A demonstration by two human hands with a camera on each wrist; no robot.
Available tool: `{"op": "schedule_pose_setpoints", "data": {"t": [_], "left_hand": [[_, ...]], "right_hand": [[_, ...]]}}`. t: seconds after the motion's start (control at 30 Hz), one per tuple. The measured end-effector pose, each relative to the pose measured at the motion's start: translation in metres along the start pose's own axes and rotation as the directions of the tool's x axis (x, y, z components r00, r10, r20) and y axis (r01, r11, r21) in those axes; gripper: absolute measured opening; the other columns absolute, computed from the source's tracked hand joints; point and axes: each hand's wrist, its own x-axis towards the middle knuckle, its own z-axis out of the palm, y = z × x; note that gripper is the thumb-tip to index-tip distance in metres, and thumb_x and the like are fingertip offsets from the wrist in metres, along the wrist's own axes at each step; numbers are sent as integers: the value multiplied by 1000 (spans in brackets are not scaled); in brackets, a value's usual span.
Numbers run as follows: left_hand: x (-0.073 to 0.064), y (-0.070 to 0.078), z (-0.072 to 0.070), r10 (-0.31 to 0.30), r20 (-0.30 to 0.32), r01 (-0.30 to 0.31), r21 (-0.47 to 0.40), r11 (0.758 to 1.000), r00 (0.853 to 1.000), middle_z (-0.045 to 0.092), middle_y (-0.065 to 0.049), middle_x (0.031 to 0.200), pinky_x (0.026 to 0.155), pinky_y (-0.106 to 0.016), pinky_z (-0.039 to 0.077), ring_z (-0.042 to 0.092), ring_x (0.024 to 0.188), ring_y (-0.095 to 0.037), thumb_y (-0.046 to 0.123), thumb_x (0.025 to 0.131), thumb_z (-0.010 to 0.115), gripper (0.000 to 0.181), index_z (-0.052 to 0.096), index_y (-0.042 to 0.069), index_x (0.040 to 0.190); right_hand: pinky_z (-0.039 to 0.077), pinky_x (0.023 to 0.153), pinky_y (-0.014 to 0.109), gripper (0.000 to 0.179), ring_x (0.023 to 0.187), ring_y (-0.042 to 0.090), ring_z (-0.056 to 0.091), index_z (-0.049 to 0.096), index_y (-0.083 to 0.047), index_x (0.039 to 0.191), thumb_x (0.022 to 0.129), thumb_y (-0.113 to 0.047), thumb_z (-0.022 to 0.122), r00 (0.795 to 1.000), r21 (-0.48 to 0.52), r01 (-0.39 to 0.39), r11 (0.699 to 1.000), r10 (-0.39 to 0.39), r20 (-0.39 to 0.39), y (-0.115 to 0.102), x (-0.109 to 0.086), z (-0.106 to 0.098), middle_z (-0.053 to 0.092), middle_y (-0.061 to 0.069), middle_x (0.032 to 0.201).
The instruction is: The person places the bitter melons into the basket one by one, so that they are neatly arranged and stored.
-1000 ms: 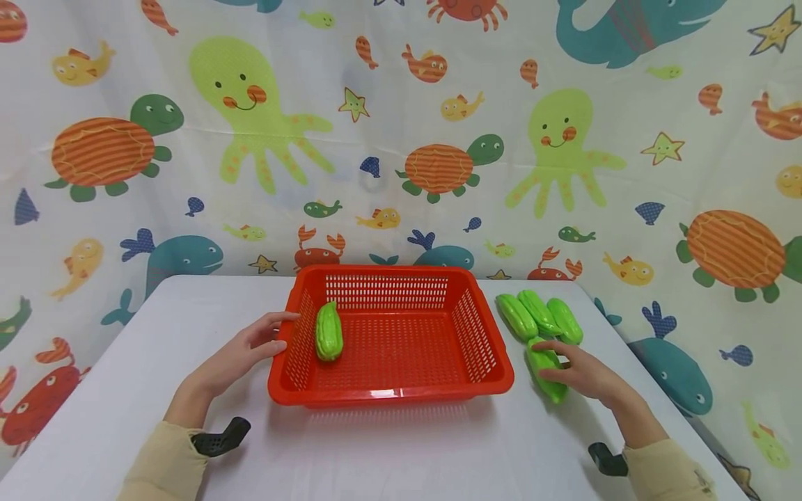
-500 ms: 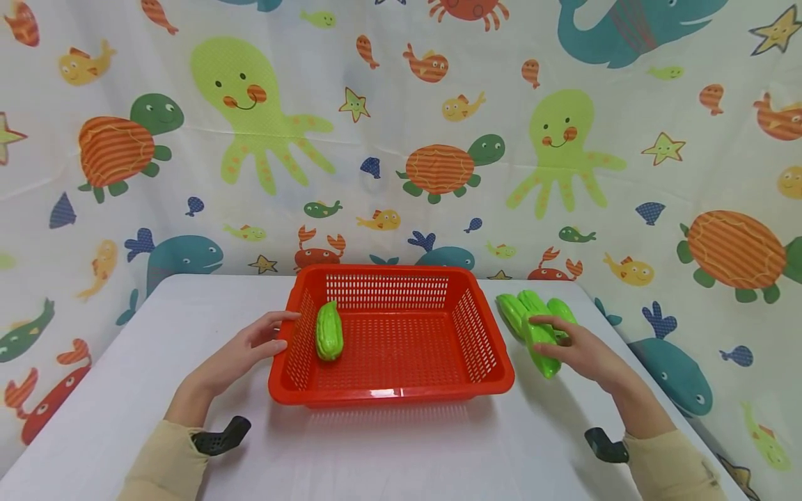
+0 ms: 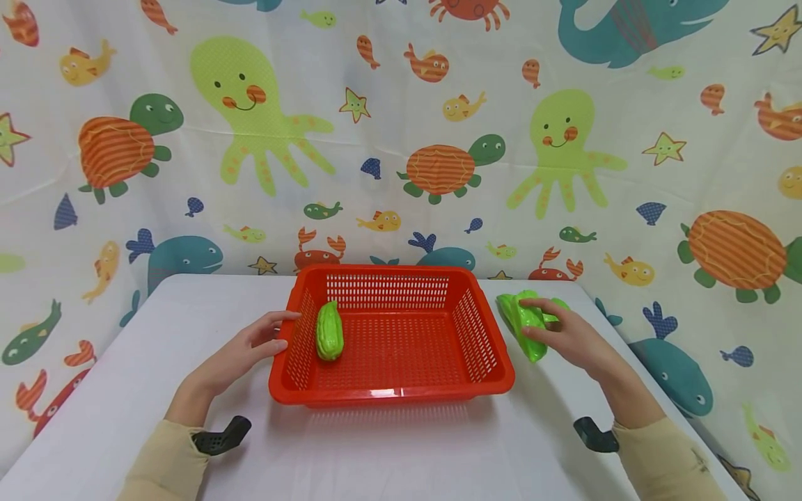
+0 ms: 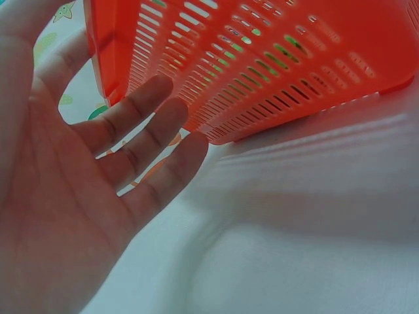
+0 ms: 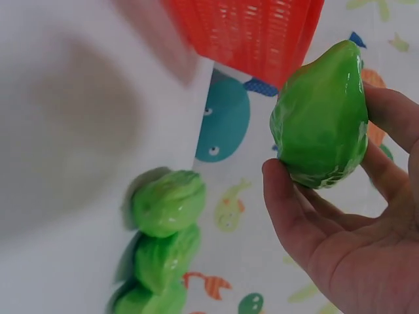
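My right hand [image 3: 573,341] pinches a glossy bright green, ridged, gourd-like vegetable [image 3: 531,320] between thumb and fingers. In the right wrist view this vegetable [image 5: 321,121] is raised off the table, its narrow end up. Several similar green vegetables [image 5: 169,203] lie in a row below it; in the head view the hand and its load partly cover them. At the left end of the red plastic basket [image 3: 395,394], my left hand [image 3: 241,351] rests its fingertips at the rim. The left wrist view has its fingers [image 4: 141,147] extended beside the slotted wall. One green vegetable [image 3: 328,332] lies inside the basket, at its left.
A white table [image 3: 388,459] bears the basket in its middle and the loose vegetables at the right. Behind it hangs a white curtain [image 3: 376,104] printed with sea animals. Black straps with camera mounts [image 3: 222,436] sit on both wrists, over beige sleeves.
My right hand has picked up the nearest green vegetable from the table and carried it up and to the left, over the others. My left hand has stayed at the basket's rim.
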Motion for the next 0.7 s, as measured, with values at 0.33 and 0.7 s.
{"op": "schedule_pose_setpoints", "data": {"t": [0.33, 0.7], "left_hand": [[0, 1, 0, 6, 3, -6, -11, 1000, 1000, 41, -18, 145, 95, -58, 47, 38, 132, -42, 33, 97, 59, 54, 40, 21, 146], [0, 0, -1, 14, 7, -14, -4, 1000, 1000, 41, -19, 144, 95, -58, 47, 39, 131, -41, 32, 97, 58, 54, 39, 20, 146]], "right_hand": [[58, 75, 37, 62, 106, 35, 59, 46, -15, 144, 91, -38, 68, 997, -5, 66, 998, -66, -28, -24, 3, 5, 53, 19, 129], [59, 72, 40, 60, 113, 42, 56, 47, -17, 143, 90, -35, 70, 994, -8, 99, 995, -99, -40, -43, 9, 12, 49, 19, 136]]}}
